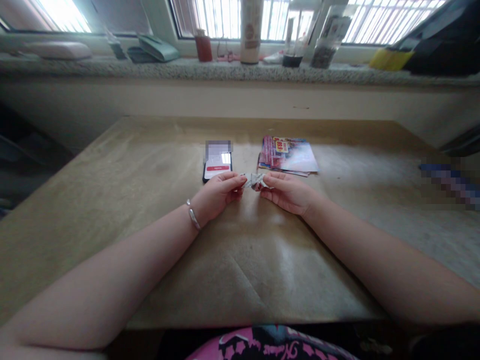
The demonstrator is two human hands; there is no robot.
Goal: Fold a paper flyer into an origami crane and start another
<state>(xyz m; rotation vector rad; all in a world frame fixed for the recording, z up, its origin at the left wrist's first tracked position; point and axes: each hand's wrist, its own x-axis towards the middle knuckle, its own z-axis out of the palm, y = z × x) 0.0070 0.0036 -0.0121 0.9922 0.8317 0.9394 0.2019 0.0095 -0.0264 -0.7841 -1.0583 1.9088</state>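
A small crumpled piece of printed paper (256,181), whitish with some red, is stretched between my two hands just above the table. My left hand (221,192), with a silver bangle at the wrist, pinches its left end between thumb and fingers. At the other end, the thumb and fingers of my right hand (287,192) are closed on it. Beyond my left hand lies a phone (218,169) with a lit screen, part of it blurred out. Behind the right hand rests a stack of colourful printed leaflets (288,154).
The table (225,265) has a tan, slightly creased covering. A blurred-out blue item (437,175) lies at its right edge. Along the back, a granite windowsill (225,71) carries a red bottle (203,46), a tall canister (251,32), a yellow object (391,59) and several other items.
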